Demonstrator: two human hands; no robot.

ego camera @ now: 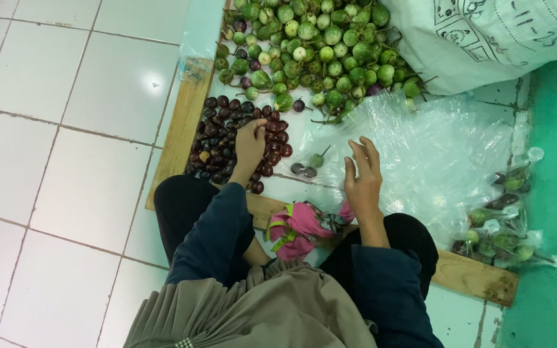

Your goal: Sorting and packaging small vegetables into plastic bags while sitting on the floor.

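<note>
From my feed, the biggest thing is the white tiled floor (91, 187), where the person sits cross-legged with everything sorted in front of them, inside a low wooden frame (178, 129) that seems to be there to keep round things from rolling off. At the far end leans a large white sack (485, 38), and spilling from its mouth is the green pile (311, 51) of small round eggplants, a few purple ones mixed in. To the right lies a heap of clear plastic bags (433, 148), kept within easy reach of the right hand, and beyond it a few filled bags (501, 238) sit set aside by the green wall, out of the working area. Nearer on the left is the dark pile (236, 142) of maroon fruits, kept apart from the green, I judge by colour. The left hand (250, 145) rests on it, fingers curled down into the fruits; I cannot tell whether its grip holds one. The right hand (362, 177) hovers with open, empty grip just beside three loose fruits (309, 166). A pink cloth bundle (304, 225) lies in the lap, crowding the space between the knees.
</note>
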